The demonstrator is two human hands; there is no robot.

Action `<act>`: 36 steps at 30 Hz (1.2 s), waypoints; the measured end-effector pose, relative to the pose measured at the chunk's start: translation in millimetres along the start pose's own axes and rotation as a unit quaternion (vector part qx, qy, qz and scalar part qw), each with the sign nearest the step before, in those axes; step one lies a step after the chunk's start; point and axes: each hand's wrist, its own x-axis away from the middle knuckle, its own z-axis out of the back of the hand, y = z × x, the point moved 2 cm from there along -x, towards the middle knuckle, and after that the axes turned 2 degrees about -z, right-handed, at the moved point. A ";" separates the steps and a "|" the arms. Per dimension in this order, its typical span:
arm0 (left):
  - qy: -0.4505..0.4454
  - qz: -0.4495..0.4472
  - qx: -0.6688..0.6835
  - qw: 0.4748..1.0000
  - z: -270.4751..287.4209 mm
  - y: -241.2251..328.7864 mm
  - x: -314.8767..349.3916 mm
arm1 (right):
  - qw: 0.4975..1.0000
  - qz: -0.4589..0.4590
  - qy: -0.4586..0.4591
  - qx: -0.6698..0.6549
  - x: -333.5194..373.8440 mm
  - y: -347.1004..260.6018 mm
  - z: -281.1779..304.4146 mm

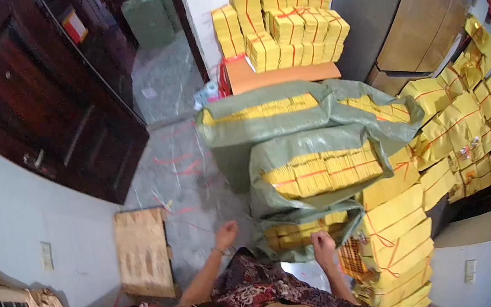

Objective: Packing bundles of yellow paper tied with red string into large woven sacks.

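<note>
Over the grey floor, left of the sacks, my left hand (227, 235) hangs with its fingers curled in; whether anything is in them is too small to tell. My right hand (323, 248) is closed above the front edge of the nearest green woven sack (261, 240); I cannot make out what it grips, if anything. Inside that sack lie yellow paper bundles (295, 232). Just beyond stands a fuller green sack (261, 151), its mouth showing yellow bundles (324, 172) tied with red string.
Two more filled sacks (255, 133) stand behind. Tied yellow stacks (294, 32) rest on an orange-brown table (285, 77) at the wall. More bundles (398, 238) are piled at right. A wooden board (144, 251) lies at left, near a dark door (41, 101). Red string scraps (184, 169) litter the floor.
</note>
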 end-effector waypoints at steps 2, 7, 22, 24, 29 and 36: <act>-0.045 -0.004 0.149 0.988 -3.2 4.3 -27.8 | 0.999 0.012 0.023 0.025 -24.8 -11.5 -25.2; -0.194 -0.030 0.105 0.975 -18.3 56.7 -3.4 | 0.992 -0.035 0.095 -0.073 -27.8 -51.8 -16.8; -0.139 -0.323 -0.028 0.936 187.7 200.3 -280.6 | 0.978 -0.096 0.149 -0.108 -142.9 -182.9 -155.2; -0.133 -0.323 0.017 0.937 197.0 225.7 -321.9 | 0.979 -0.086 0.163 -0.092 -160.3 -199.5 -164.4; -0.108 -0.363 0.005 0.926 208.9 298.8 -388.8 | 0.976 -0.125 0.139 -0.108 -207.2 -199.0 -179.2; -0.069 -0.404 0.049 0.911 213.6 348.8 -504.8 | 0.992 -0.071 0.083 -0.068 -326.9 -225.9 -183.9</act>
